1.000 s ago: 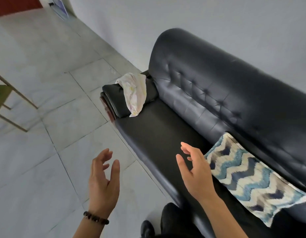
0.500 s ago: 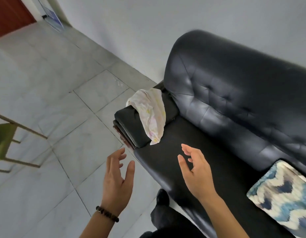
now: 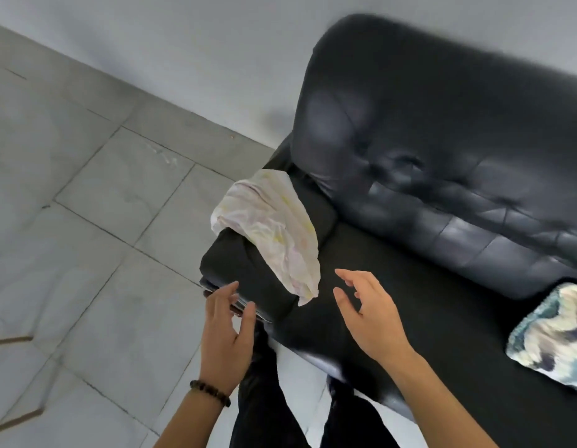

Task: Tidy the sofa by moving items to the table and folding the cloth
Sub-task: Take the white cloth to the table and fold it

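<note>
A crumpled pale cloth [image 3: 274,234] with faint yellow and pink print hangs over the black sofa's armrest [image 3: 235,270], its tip drooping toward the seat. My left hand [image 3: 227,331], wearing a bead bracelet, is open just in front of the armrest's front edge. My right hand [image 3: 369,313] is open above the sofa seat [image 3: 410,305], just right of the cloth's lower tip. Neither hand holds anything or touches the cloth.
A blue and cream zigzag cushion [image 3: 552,341] lies on the seat at the right edge. The tufted sofa back [image 3: 442,130] stands against a grey wall. Grey floor tiles fill the left, with wooden furniture legs [image 3: 12,341] at the far left. My dark trouser legs show below.
The view has moved closer to the armrest and the cloth. Both hands have come forward toward the cloth, still open; the left one is now at the armrest's front.
</note>
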A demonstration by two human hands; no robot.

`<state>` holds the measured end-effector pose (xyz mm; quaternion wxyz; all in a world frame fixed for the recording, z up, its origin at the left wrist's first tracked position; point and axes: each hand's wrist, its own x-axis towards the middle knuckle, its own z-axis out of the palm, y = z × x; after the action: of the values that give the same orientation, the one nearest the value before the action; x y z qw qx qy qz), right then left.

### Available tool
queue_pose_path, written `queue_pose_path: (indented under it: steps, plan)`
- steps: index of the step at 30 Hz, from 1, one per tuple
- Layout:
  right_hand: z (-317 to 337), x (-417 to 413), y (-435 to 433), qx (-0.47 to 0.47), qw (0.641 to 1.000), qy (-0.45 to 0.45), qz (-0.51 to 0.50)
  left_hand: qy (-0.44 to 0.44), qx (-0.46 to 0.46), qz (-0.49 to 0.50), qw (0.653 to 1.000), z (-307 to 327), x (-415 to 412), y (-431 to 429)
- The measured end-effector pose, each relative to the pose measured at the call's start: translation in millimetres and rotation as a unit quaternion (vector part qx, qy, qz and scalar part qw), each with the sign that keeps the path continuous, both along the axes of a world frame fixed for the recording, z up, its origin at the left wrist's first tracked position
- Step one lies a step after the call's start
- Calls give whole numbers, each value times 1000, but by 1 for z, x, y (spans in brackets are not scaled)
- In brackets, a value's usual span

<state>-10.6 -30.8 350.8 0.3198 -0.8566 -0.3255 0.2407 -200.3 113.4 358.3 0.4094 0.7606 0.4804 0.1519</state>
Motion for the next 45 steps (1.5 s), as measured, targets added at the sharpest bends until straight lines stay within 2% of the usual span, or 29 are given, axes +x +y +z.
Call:
queue_pose_path:
  steps: [6,12,16,19,23,26,29,32,37,40,41,45]
  plan:
    - [-89,0,93,-57,991,61,-106,73,-50,-116,989,-102,33,127]
    - [-180,6,173,-87,989,93,-79,106,-51,-122,986,-204,74,217]
    - [-228,5,212,-111,990,88,-15,80,-84,-65,991,-245,80,235]
    - [-239,-2,229,-116,990,72,21,65,-83,-27,994,-252,68,231]
    - [-255,-6,239,-110,992,69,-5,64,-102,6,993,-266,50,221]
    - [-284,-8,247,-133,988,71,-16,108,-85,-20,990,-296,38,217]
    - [-312,-15,244,-181,979,86,-29,169,-32,-70,983,-324,27,206]
    - [-327,-19,230,-190,976,101,-26,221,41,-114,968,-338,26,198]
    - [-309,-33,189,-199,964,133,120,232,109,-134,957,-331,39,191]
    - [-299,-39,154,-238,948,141,160,230,168,-235,929,-326,62,188]
    - [-298,-40,142,-250,944,144,159,235,177,-270,917,-325,69,187]
    - [-289,-32,97,-274,948,135,95,340,99,-341,871,-307,80,170]
